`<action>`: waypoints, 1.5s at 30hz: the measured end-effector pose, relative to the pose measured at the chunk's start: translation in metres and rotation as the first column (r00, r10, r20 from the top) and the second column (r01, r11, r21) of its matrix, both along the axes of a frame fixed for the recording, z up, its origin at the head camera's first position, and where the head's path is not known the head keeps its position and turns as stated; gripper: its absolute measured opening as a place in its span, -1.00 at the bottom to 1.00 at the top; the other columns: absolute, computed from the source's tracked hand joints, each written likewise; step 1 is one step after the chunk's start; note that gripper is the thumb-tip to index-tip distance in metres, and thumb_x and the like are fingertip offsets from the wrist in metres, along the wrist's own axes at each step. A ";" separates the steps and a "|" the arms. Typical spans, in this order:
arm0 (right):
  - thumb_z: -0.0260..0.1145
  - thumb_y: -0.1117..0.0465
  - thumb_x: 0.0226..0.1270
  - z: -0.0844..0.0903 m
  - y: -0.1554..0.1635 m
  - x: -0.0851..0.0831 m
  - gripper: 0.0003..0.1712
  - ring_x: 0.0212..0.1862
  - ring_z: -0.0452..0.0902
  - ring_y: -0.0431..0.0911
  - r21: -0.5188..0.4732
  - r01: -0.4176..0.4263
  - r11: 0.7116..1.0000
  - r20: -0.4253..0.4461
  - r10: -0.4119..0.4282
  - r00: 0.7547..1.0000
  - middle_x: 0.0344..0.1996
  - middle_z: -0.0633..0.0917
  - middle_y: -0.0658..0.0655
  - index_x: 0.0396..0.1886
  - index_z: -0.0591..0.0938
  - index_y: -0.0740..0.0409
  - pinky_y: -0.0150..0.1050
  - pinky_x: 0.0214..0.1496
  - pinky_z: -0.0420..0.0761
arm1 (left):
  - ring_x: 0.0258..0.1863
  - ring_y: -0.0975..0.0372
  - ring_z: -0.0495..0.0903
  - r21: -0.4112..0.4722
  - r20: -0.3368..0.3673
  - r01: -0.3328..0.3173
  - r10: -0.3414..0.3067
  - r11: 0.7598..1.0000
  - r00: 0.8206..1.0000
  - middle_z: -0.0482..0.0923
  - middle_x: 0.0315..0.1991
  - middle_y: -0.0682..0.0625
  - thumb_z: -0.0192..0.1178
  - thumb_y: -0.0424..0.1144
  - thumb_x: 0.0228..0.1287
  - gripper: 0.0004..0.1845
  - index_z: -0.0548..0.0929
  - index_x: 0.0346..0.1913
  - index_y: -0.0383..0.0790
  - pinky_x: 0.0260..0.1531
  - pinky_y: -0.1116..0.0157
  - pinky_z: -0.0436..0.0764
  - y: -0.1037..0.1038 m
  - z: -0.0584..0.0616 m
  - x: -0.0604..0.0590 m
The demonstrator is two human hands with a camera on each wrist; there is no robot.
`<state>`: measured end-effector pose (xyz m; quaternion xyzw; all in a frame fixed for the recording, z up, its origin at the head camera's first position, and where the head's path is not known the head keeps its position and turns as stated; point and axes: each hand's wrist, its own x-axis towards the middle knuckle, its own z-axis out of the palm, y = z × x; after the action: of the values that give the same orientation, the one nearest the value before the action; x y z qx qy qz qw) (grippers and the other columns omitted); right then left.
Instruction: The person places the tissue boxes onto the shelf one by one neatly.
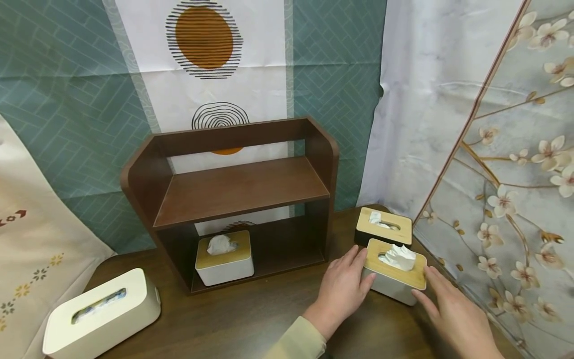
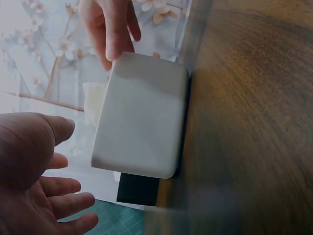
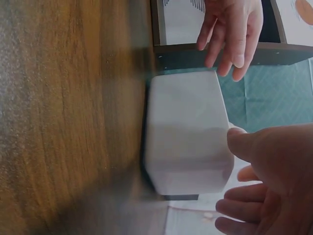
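Observation:
A white tissue box with a wood-look lid (image 1: 389, 288) stands on the table at the right, a crumpled tissue poking out of its slot. My left hand (image 1: 342, 285) is at its left side, fingers extended. On the opposite side is my right hand (image 1: 453, 311), thumb and fingers spread around the near right corner. The right wrist view shows the right thumb at the edge of the white box (image 3: 188, 132); whether it touches is unclear. Neither hand curls around the box. Just behind it sits a black tissue box with a similar lid (image 1: 403, 223).
A dark brown two-tier shelf (image 1: 242, 187) stands at the back middle. Its lower tier holds another white tissue box with a wood-look lid (image 1: 228, 270). A long cream tissue box (image 1: 130, 311) sits at the left. Patterned cloths (image 1: 336, 75) hang behind and beside the table.

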<state>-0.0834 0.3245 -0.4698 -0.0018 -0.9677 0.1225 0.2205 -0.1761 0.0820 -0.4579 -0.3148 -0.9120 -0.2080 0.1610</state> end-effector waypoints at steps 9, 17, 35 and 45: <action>0.55 -0.01 0.50 -0.004 0.001 -0.001 -0.23 0.21 0.65 0.51 -0.016 0.016 1.000 0.046 -0.015 0.999 0.39 0.59 0.54 0.48 0.56 0.38 0.46 -0.14 0.64 | 0.44 0.21 0.60 -0.005 -0.007 0.004 -0.004 1.000 1.000 0.60 0.48 -0.05 0.32 0.06 0.64 -0.40 0.57 0.57 -0.12 0.33 0.19 0.62 0.007 -0.006 -0.003; 0.56 -0.01 0.50 -0.007 0.001 -0.001 -0.24 0.17 0.68 0.48 -0.028 0.018 0.999 0.045 -0.017 0.999 0.35 0.63 0.51 0.48 0.56 0.36 0.46 -0.15 0.64 | 0.44 0.24 0.59 -0.006 0.014 0.008 -0.008 1.000 1.000 0.61 0.47 -0.02 0.31 0.07 0.65 -0.40 0.56 0.57 -0.10 0.35 0.21 0.60 0.011 -0.011 -0.003; 0.60 0.17 0.43 -0.009 -0.006 -0.003 -0.34 -0.17 0.80 0.37 -0.042 0.042 0.998 -0.047 -0.044 0.998 0.17 0.76 0.44 0.42 0.64 0.31 0.33 -0.40 0.62 | 0.34 0.32 0.66 0.005 0.047 0.023 -0.023 1.000 0.999 0.66 0.42 0.05 0.35 0.01 0.63 -0.44 0.61 0.54 -0.10 0.31 0.28 0.61 0.016 -0.019 -0.006; 0.59 0.17 0.46 -0.010 -0.009 -0.006 -0.34 -0.25 0.78 0.40 -0.057 0.070 0.996 -0.014 -0.071 0.997 0.16 0.75 0.48 0.44 0.62 0.32 0.34 -0.40 0.62 | 0.33 0.31 0.67 0.032 0.053 0.021 -0.023 0.999 0.998 0.65 0.43 0.04 0.40 -0.04 0.59 -0.43 0.62 0.53 -0.11 0.27 0.28 0.65 0.017 -0.024 -0.006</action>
<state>-0.0898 0.3159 -0.4794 -0.0413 -0.9614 0.1416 0.2325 -0.1821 0.0990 -0.4819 -0.3166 -0.9090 -0.2324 0.1395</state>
